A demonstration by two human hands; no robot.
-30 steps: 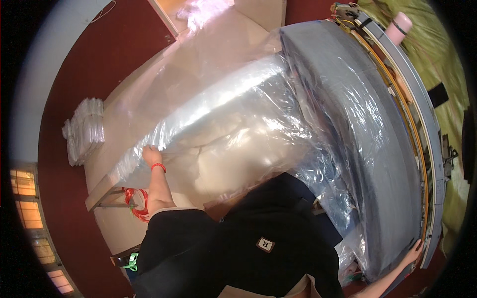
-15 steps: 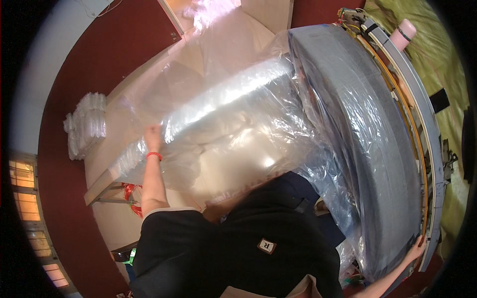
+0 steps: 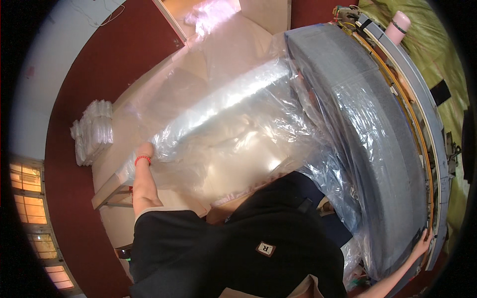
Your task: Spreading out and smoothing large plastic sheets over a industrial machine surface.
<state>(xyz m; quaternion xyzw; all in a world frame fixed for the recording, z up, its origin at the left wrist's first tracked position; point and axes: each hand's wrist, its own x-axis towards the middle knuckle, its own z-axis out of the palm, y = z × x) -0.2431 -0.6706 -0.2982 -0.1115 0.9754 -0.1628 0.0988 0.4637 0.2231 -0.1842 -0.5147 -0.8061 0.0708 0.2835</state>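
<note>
A wide sheet of clear plastic film [image 3: 223, 107] spreads over the pale table and runs up to a large grey, fabric-like roll [image 3: 372, 109] on the right. At the film's left end my left hand [image 3: 144, 150], with a red beaded bracelet at the wrist, is closed on the film's near edge; its fingertips are hidden. Far to the lower right, my right hand [image 3: 422, 242] reaches round the near end of the roll. Its fingers close against a thin orange-brown rod [image 3: 429, 198] beside the roll. The film lies in shiny creases between table and roll.
A stack of folded clear plastic [image 3: 93, 133] stands at the table's left edge. Beyond the roll run a grey metal rail [image 3: 422, 94] and a pink bottle [image 3: 397, 28]. Crumpled film [image 3: 211, 17] lies at the far side. A yellow-green sheet [image 3: 422, 54] covers the right.
My left hand has moved left and closer to me along the film. My right hand stays by the rod. The view has shifted slightly, and my left arm now mostly hides the red coil.
</note>
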